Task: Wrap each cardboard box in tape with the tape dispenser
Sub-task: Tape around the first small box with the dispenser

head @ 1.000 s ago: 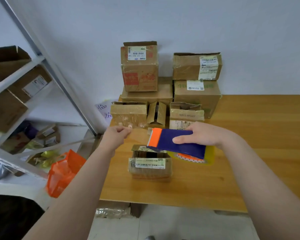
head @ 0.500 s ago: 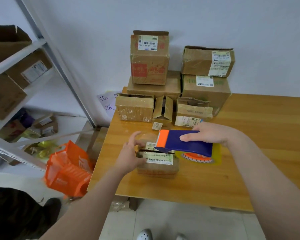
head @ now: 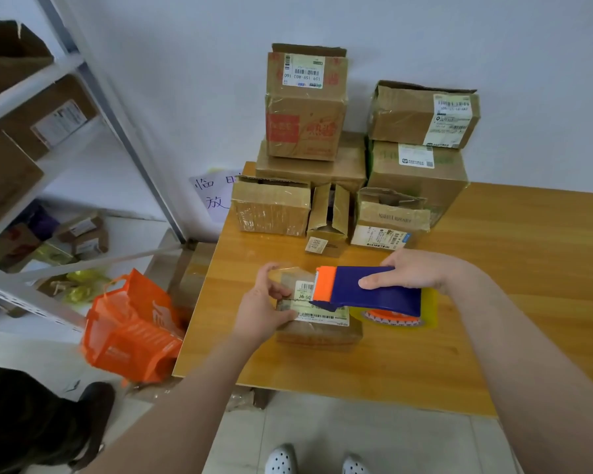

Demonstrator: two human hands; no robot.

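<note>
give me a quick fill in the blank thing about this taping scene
1. The right hand holds a blue tape dispenser whose head is coloured ____.
2. The left hand grips the small box at its ____ end.
3. The basket sits on the ____, not on the table.

Missing words: orange; left; floor

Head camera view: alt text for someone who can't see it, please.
A right hand holds a blue and orange tape dispenser over a small cardboard box on a wooden table, while the left hand grips the box's end, clear tape under its fingers. More boxes are stacked behind.
</note>
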